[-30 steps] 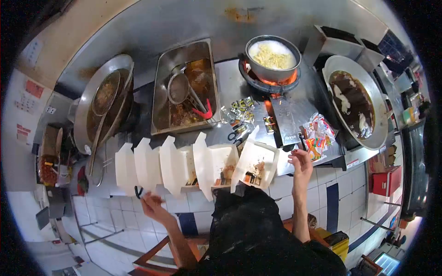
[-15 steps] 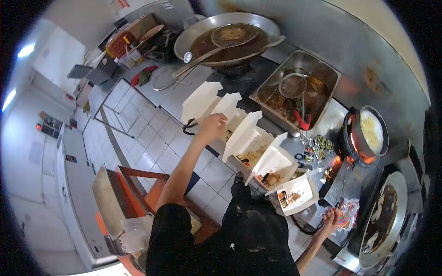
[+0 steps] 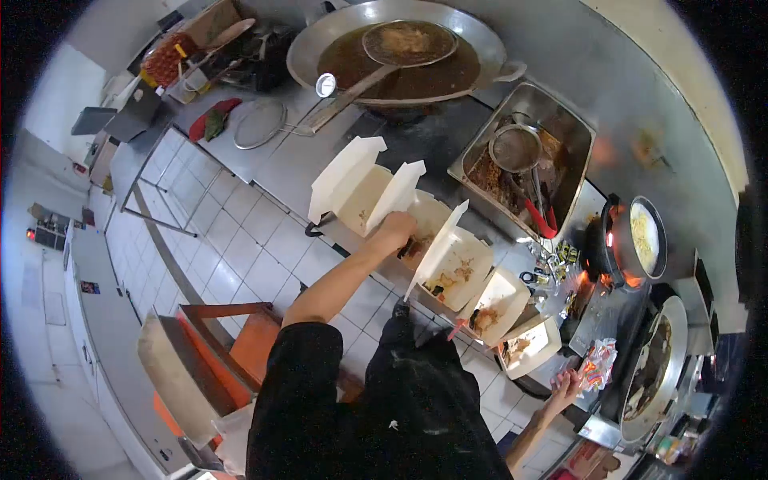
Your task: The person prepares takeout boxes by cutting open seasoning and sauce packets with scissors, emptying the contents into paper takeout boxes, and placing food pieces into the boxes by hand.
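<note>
Several white takeaway boxes stand in a slanting row along the counter edge, lids up, with brownish bits of food inside. My left hand reaches into one of them, knuckles up and fingers curled down; whatever its fingertips hold is hidden. Down at the right, the curled fingers of my right hand meet the edge of a clear plastic packet with red and orange printing. Nearest to that hand is the last, smaller-looking box.
Behind the boxes are a large wok of dark oil with a strainer across it and a steel tray holding a sieve. Flames burn beside a pot at right. Another wok sits nearer. An orange chair stands left.
My left hand has moved along the row, from near the far boxes down into one closer to me. My right hand stays beside the plastic packet. The view has shifted.
</note>
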`<state>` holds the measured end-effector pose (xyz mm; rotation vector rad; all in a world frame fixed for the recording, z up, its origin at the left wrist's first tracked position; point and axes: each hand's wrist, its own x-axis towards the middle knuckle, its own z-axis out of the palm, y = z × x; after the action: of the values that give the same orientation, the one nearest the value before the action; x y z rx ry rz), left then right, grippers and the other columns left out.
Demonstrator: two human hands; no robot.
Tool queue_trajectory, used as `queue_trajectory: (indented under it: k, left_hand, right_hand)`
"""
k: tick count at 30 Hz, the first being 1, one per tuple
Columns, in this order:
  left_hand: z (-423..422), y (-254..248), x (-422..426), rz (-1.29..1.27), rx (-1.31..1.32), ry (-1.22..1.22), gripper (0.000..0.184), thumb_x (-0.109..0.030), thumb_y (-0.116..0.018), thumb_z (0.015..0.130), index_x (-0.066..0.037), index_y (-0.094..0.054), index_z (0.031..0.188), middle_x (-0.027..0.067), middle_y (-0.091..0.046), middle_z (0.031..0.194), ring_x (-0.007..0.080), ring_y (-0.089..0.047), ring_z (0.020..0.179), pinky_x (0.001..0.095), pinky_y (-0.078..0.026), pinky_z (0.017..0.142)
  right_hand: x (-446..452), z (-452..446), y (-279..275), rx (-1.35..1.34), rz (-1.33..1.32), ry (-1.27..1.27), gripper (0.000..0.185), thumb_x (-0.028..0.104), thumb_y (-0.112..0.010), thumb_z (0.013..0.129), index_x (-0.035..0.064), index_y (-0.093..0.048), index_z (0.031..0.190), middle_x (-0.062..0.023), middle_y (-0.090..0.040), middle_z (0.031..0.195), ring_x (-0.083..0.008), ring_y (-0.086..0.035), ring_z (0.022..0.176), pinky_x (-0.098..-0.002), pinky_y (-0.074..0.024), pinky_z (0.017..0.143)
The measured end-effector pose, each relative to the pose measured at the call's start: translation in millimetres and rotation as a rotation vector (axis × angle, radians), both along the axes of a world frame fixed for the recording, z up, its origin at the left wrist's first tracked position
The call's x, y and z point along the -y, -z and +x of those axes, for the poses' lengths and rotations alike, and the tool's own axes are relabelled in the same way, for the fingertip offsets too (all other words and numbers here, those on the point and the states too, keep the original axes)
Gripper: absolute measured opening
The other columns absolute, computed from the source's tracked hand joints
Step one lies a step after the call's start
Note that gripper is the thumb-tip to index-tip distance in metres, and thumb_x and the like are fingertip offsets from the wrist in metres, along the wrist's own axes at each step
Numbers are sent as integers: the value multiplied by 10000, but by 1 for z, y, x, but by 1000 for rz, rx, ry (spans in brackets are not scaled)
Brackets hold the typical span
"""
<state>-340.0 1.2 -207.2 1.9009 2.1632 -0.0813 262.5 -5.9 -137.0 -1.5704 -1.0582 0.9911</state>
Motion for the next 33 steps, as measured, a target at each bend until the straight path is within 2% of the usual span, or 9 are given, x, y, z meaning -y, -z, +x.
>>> queue_trajectory:
  k: [2,7,14,17,19,24,25,29,33]
  left_hand:
    - [-1,11,1,-23,28,3,74,-61,-604,729,-53,-653,785,186,-661,797,364,-661,798,447,-528,710]
    - [3,14,6,166,95,21,75,-71,-592,733,-42,-653,766,207,-647,745,383,-652,739,471,-525,661]
    - [4,14,1,180,175,14,98,-87,-580,742,-49,-658,786,217,-633,711,381,-649,717,482,-520,631]
    - [7,0,2,64,232,70,102,-97,-581,755,-59,-660,808,202,-635,720,380,-649,719,479,-521,617]
    - [11,-13,6,193,116,70,104,-90,-584,762,-48,-656,824,192,-640,776,378,-650,743,467,-526,622]
    - [28,-78,32,245,114,91,110,-54,-582,754,-23,-649,836,179,-635,864,379,-642,776,456,-529,660]
    - [30,-83,37,239,146,55,115,-39,-583,746,-15,-646,840,176,-632,881,379,-638,787,457,-528,677]
    - [28,-54,55,163,76,94,130,-36,-599,731,-18,-643,852,167,-630,877,378,-632,793,460,-526,693]
    - [28,-54,63,228,128,71,136,-66,-633,705,-33,-654,836,168,-637,854,382,-628,803,473,-520,695]
  right_hand:
    - [14,-21,-7,-3,-29,56,298,253,-585,938,66,-561,1168,-44,-596,1077,-156,-599,903,-293,-484,734]
    - [30,-52,-8,-54,-18,75,295,218,-599,925,47,-547,1160,-65,-584,1070,-163,-593,909,-285,-476,744]
    - [32,-74,-1,-75,-20,124,286,195,-580,934,29,-539,1164,-82,-572,1106,-169,-596,909,-305,-498,752]
    - [35,-83,-7,-86,-2,110,276,196,-571,940,22,-540,1152,-89,-564,1125,-180,-599,920,-316,-505,760]
    - [34,-84,-10,-90,23,93,270,197,-566,942,18,-542,1144,-91,-560,1132,-185,-601,926,-318,-508,764]
    - [31,-80,-8,-92,14,106,252,199,-565,944,21,-554,1123,-87,-568,1128,-186,-603,925,-296,-504,744]
    - [29,-80,-7,-106,10,104,300,242,-609,917,53,-555,1145,-60,-584,1064,-163,-597,924,-289,-472,756]
    - [26,-83,-7,-133,15,102,282,225,-608,914,51,-561,1131,-55,-593,1038,-162,-599,914,-281,-477,745]
    - [19,-83,-8,-141,16,59,253,203,-602,916,40,-570,1106,-62,-605,1033,-159,-604,895,-268,-483,729]
